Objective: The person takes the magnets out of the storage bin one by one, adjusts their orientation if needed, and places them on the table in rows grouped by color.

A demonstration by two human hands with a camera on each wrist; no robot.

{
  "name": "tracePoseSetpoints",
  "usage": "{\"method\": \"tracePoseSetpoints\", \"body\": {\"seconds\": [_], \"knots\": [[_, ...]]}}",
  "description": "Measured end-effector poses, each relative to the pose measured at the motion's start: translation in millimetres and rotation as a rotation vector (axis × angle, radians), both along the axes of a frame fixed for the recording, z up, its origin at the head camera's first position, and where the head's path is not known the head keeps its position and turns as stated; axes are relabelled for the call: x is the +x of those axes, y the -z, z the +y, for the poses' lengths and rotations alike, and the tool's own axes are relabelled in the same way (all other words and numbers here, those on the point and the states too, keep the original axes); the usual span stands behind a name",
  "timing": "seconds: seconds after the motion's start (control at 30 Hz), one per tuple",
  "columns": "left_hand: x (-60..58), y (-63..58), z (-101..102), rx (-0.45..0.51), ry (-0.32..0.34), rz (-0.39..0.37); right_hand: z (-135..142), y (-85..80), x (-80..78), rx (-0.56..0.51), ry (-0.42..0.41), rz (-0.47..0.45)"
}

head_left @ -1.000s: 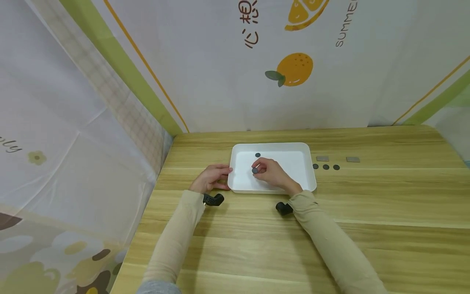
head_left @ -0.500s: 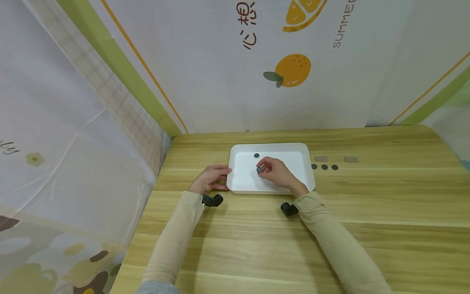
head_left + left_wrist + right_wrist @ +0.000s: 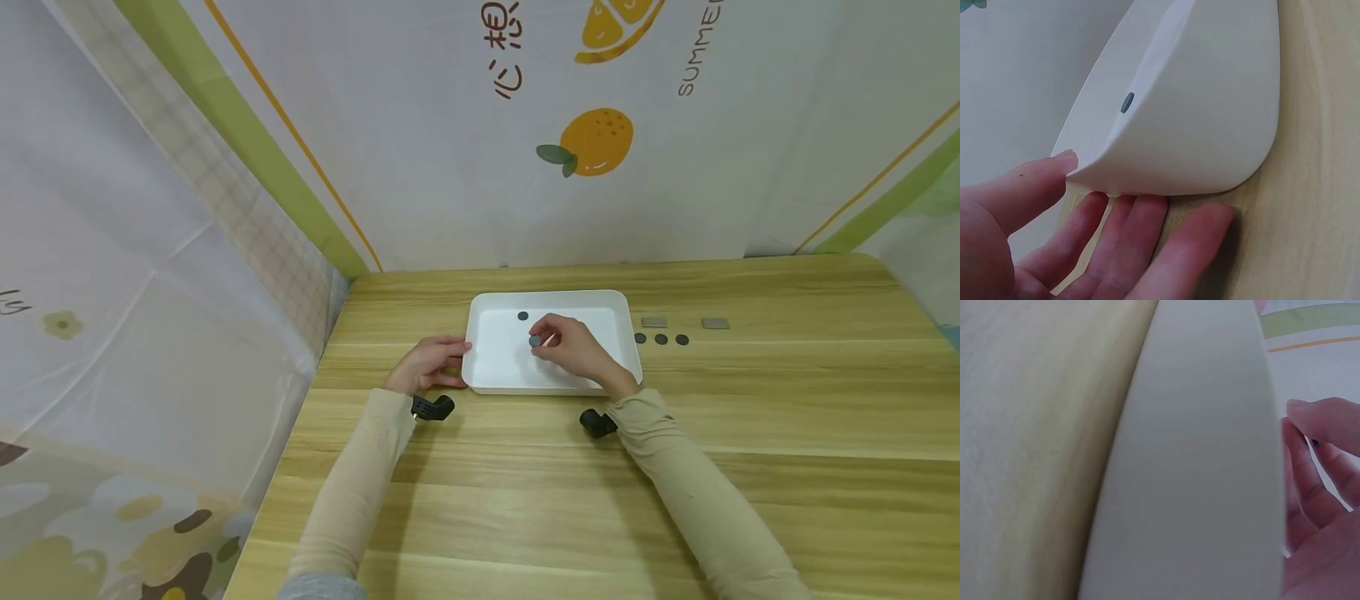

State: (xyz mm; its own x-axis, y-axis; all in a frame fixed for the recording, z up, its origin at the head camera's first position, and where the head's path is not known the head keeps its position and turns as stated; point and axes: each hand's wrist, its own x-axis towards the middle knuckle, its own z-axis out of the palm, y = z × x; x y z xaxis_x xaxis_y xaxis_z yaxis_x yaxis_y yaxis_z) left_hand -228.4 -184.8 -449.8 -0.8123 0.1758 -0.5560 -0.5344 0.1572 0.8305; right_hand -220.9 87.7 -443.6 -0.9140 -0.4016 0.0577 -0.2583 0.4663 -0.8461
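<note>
Over the white tray, my right hand pinches a small dark grey disc between thumb and fingertips. A second dark disc lies inside the tray near its far wall; the left wrist view also shows a disc past the rim. My left hand touches the tray's left end, one fingertip at the rim corner and the others against the outer wall. In the right wrist view the tray's near wall covers part of my right hand.
Right of the tray, three dark discs lie in a row on the wooden table. Behind them are two flat grey rectangular pieces. A printed cloth hangs along the table's back edge, and another cloth hangs at the left.
My right hand has moved a little to the right and slightly away from me over the tray, still pinching the disc. The left hand stays at the tray's left end.
</note>
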Motion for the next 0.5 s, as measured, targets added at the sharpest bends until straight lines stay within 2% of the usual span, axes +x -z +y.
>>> {"method": "tracePoseSetpoints", "body": {"seconds": [0.5], "knots": [[-0.1,-1.2,0,0.008,-0.007,-0.005,19,-10.0,0.1,0.051,0.064,0.058]]}}
